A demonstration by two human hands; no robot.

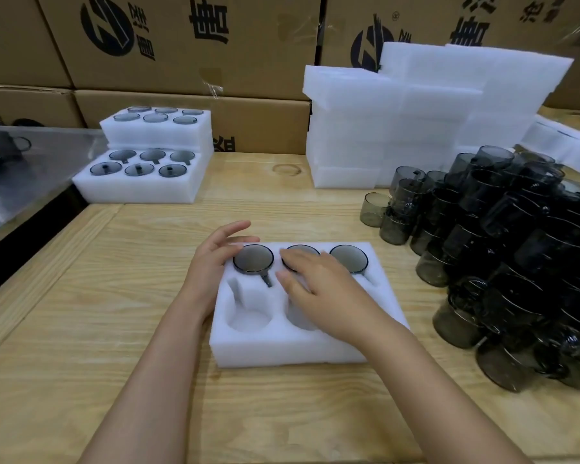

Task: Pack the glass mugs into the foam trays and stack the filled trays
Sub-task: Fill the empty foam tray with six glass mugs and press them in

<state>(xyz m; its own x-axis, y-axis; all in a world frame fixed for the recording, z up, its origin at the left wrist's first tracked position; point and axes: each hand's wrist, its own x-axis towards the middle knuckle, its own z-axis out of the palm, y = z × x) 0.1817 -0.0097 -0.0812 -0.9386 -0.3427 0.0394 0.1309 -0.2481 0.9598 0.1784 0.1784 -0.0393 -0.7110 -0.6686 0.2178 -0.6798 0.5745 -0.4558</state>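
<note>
I've got the foam tray [282, 349] in front of me on the wooden table [81, 329], with three glass mugs [253, 258] seated along its back row. My left hand [215, 259] rests at the tray's far left corner, fingers loose and spread, gripping nothing. My right hand [318, 283] lies flat over the middle mug, fingers straight. Two near sockets show empty. The loose mugs [503, 256] are heaped on the right, and two filled trays [148, 189] sit stacked far left.
</note>
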